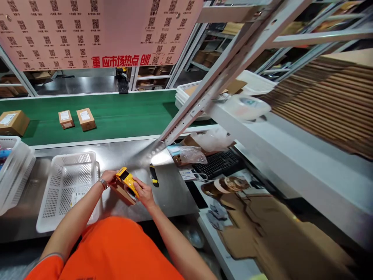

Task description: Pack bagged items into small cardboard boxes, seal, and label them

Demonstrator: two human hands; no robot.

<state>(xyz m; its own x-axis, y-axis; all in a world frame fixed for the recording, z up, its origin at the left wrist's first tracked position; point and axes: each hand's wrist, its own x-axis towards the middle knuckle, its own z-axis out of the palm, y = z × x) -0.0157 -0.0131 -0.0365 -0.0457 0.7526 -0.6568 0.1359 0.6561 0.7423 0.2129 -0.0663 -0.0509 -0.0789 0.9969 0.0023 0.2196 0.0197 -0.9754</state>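
My right hand (145, 194) is closed around a yellow tape dispenser (126, 177) with a dark section near its front. Under the dispenser, a small brown cardboard box (121, 192) is tilted above the metal bench. My left hand (108, 176), with a watch at the wrist, grips the far left end of that box; its fingertips are partly hidden by the dispenser. A black and yellow box cutter (154, 175) lies on the bench to the right of both hands. Left of my left forearm is a white perforated basket (54, 194) with a labelled item at its bottom.
Beyond the metal bench (171, 194), a green conveyor belt (131, 112) carries several labelled boxes. Stacked white baskets (21, 182) stand at left. A slanted white post (201, 101) rises at right, near a keyboard (217, 164), a tape roll (247, 107) and flat cardboard (326, 105).
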